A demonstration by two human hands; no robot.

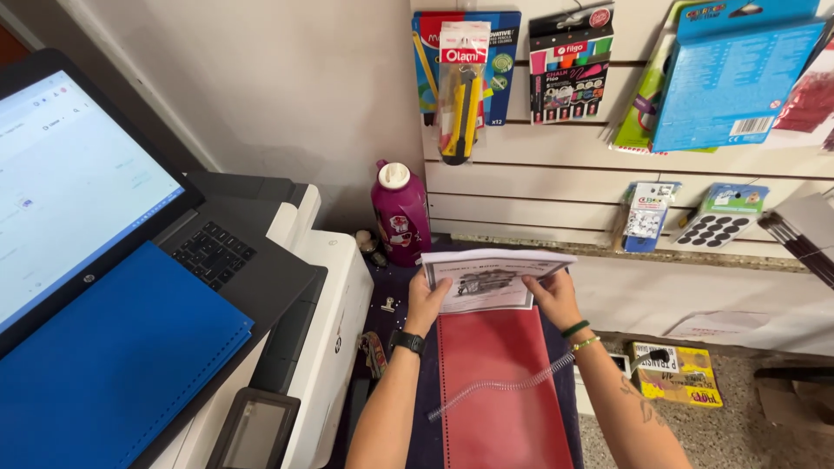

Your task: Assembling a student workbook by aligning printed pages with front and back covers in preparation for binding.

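Head view — left hand (426, 300) and right hand (552, 295) pinch a paper stack (495, 280) by its side edges, above the red cover (499, 391) (clear spiral coil (504, 386) across it) — light, floppy; edge grip suits.

The work surface is a narrow dark strip, hemmed in on the left by the white printer (334, 339) with the open laptop (104, 226) and blue folder (104, 365) on top. At the far end a magenta bottle (400, 215) blocks the corner, small stones (369, 246) beside it. The red cover (499, 382) and clear spiral coil (504, 386) fill the middle. A binder clip (388, 305) sits in the slim left gap. To the right, open floor drops away.
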